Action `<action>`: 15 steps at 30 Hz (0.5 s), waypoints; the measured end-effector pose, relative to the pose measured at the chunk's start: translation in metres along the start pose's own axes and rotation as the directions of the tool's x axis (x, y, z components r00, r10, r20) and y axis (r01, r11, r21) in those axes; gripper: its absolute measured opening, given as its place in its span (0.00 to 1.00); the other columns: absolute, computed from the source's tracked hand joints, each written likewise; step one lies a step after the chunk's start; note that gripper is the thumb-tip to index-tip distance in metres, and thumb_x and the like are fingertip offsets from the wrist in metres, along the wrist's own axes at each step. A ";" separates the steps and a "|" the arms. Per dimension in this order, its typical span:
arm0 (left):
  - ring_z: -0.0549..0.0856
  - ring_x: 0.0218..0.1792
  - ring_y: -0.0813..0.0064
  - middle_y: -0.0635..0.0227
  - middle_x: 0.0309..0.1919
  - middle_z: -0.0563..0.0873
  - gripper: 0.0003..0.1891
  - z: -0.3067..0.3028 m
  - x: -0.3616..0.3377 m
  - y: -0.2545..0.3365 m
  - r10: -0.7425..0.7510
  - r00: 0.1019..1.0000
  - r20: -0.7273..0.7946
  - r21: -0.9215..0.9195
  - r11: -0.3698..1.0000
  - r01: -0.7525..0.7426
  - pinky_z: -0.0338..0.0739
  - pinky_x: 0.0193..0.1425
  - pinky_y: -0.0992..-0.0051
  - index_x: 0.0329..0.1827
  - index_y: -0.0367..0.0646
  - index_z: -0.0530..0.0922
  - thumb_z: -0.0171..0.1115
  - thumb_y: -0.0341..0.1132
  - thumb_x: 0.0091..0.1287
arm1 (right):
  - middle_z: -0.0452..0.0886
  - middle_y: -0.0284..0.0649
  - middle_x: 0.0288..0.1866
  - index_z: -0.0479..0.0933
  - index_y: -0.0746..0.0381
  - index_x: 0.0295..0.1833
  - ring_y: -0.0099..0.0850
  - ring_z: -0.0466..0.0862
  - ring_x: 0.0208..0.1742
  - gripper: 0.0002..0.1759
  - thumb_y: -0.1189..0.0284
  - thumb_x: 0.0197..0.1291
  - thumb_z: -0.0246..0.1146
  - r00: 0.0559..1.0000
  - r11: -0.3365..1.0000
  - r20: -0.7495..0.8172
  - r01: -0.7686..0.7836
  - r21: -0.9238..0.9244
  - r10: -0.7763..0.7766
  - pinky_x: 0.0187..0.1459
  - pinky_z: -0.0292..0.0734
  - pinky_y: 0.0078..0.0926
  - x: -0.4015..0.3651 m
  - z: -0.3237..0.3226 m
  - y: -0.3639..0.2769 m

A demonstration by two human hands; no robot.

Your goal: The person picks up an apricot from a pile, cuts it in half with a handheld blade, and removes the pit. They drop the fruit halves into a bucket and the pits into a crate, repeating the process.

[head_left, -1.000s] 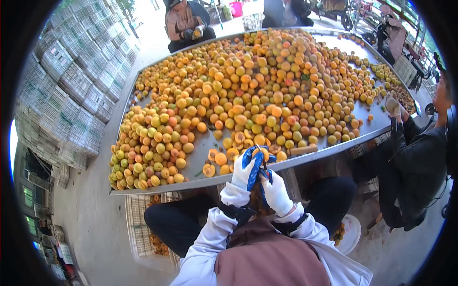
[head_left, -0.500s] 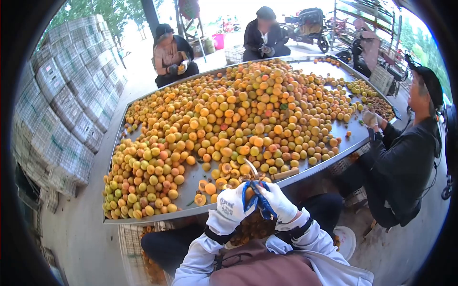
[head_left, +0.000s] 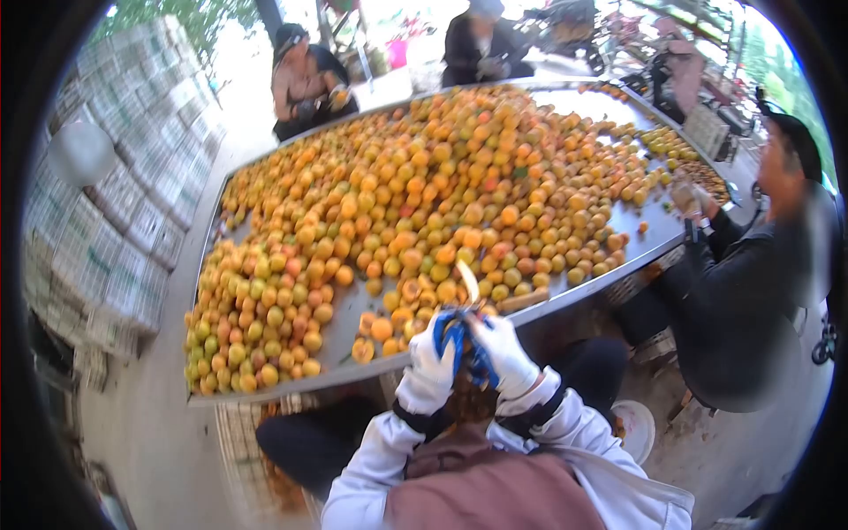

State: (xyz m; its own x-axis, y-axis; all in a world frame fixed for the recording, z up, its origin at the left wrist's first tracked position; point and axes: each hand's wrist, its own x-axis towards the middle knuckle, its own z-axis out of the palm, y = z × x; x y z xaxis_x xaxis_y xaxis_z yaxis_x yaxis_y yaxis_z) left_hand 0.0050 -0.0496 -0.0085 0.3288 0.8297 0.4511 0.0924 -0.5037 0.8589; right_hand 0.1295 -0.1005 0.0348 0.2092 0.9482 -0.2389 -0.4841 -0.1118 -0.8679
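Observation:
Both of my hands wear white gloves with blue palms and meet just over the near edge of the metal table. From between them a curved knife points up and away. My right hand is closed at the base of its blade; the handle is hidden in the glove. My left hand is closed against the right one, and whatever its fingers hold is hidden. Beyond them lie halved apricots, orange flesh showing. A large heap of whole apricots covers much of the table.
A wooden stick-like piece lies by the near edge. Two people sit across the table and a third sits close on the right. Stacked crates line the left. A crate and a white bucket stand below the table.
The view has shifted, so the table sits slightly higher in it. My hands stay together, and the knife blade has turned, showing a broader side and standing more upright.

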 end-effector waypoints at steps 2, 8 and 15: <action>0.89 0.38 0.66 0.55 0.38 0.89 0.16 0.006 -0.003 -0.010 -0.126 0.991 -0.038 -0.144 0.982 0.120 0.82 0.46 0.68 0.54 0.33 0.81 0.59 0.39 0.76 | 0.82 0.30 0.29 0.81 0.61 0.48 0.18 0.77 0.20 0.15 0.59 0.77 0.60 0.991 0.991 0.052 -0.127 0.035 0.125 0.19 0.68 0.17 -0.003 -0.007 -0.005; 0.90 0.38 0.59 0.54 0.36 0.88 0.19 0.021 -0.013 -0.041 0.246 0.954 -0.173 0.340 0.924 -0.176 0.82 0.44 0.68 0.52 0.34 0.81 0.55 0.45 0.78 | 0.81 0.26 0.30 0.81 0.60 0.47 0.14 0.76 0.24 0.16 0.57 0.76 0.62 0.998 0.992 0.021 -0.057 -0.111 0.059 0.24 0.68 0.14 0.012 -0.007 0.012; 0.85 0.34 0.76 0.67 0.34 0.87 0.15 0.012 -0.008 -0.043 -0.233 0.971 -0.045 -0.111 0.968 0.227 0.81 0.40 0.73 0.46 0.37 0.81 0.57 0.41 0.79 | 0.82 0.28 0.30 0.83 0.62 0.46 0.17 0.77 0.27 0.16 0.59 0.76 0.61 0.998 0.993 -0.011 -0.055 -0.102 0.054 0.29 0.71 0.16 0.013 -0.003 0.013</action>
State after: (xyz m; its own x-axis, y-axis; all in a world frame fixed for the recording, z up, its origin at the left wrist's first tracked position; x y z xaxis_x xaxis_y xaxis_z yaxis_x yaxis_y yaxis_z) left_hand 0.0098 -0.0375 -0.0521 0.2555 0.9343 0.2486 0.0601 -0.2720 0.9604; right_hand 0.1282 -0.0908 0.0192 0.1918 0.9376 -0.2901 -0.4055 -0.1935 -0.8934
